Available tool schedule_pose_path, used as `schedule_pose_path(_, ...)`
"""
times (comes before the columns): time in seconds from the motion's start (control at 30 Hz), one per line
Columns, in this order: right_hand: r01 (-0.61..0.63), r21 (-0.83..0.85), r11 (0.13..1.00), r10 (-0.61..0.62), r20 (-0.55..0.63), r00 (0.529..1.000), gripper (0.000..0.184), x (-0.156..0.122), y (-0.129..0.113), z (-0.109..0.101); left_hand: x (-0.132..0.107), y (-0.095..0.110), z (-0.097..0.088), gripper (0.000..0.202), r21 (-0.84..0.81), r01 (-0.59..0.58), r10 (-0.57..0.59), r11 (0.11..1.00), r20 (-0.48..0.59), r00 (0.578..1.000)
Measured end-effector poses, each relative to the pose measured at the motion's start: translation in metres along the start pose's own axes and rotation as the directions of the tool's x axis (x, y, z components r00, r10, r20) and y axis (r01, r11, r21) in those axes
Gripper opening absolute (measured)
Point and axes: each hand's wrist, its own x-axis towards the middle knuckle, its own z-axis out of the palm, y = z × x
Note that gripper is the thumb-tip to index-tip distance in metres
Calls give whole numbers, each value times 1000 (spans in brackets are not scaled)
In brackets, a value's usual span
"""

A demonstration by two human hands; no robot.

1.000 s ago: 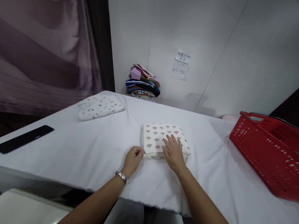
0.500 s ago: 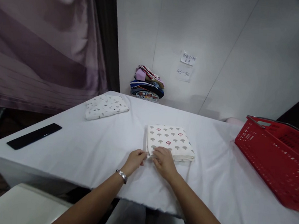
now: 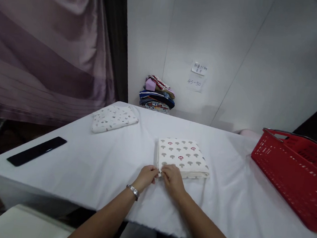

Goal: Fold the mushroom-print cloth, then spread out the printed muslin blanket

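A folded white cloth printed with grey and red mushrooms [image 3: 184, 154] lies flat on the white-covered table [image 3: 109, 166]. At its near left corner, my left hand [image 3: 146, 177] pinches the edge between thumb and fingers. Right beside it, my right hand [image 3: 173, 179] is closed on the same corner, its fingertips on the cloth's near edge. The fingers of both hands almost meet there, and they hide the very tip of the corner. A silver band circles my left wrist.
Another folded cloth with small prints [image 3: 115, 119] lies at the table's back left. Nearer is a flat black slab [image 3: 37, 151]. A red plastic basket [image 3: 293, 177] stands on the right. A pile of folded fabrics [image 3: 157, 94] rises behind the table by the wall, where paper notes [image 3: 197, 78] hang.
The whole scene sits slightly lower in the view as the head tilts. Both hands stay at the cloth's near left corner, with the left fingers a little closer to the right ones.
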Motion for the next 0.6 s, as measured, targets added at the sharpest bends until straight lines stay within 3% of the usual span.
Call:
schedule_pose_path(0.13,78,-41,996,-77,18,997,19,-5,4,3,2,2,-4,21,-41,19,-17,999,51,999)
schedule_pose_path(0.23,123,-61,991,-123,9,992,22,-9,4,5,10,4,-3,35,-42,-4,5,999,25,1000)
schedule_pose_path(0.37,132,-34,991,-130,43,991,24,-8,-1,0,26,5,5,33,156,-108,120,982,-72,990)
schedule_pose_path(0.47,85,21,996,-85,27,996,25,1,9,-19,33,3,7,29,285,-142,173,948,-88,981)
schedule_pose_path(0.6,-131,-67,989,124,-99,987,26,17,59,-59,37,5,0,29,338,-150,184,929,-70,980)
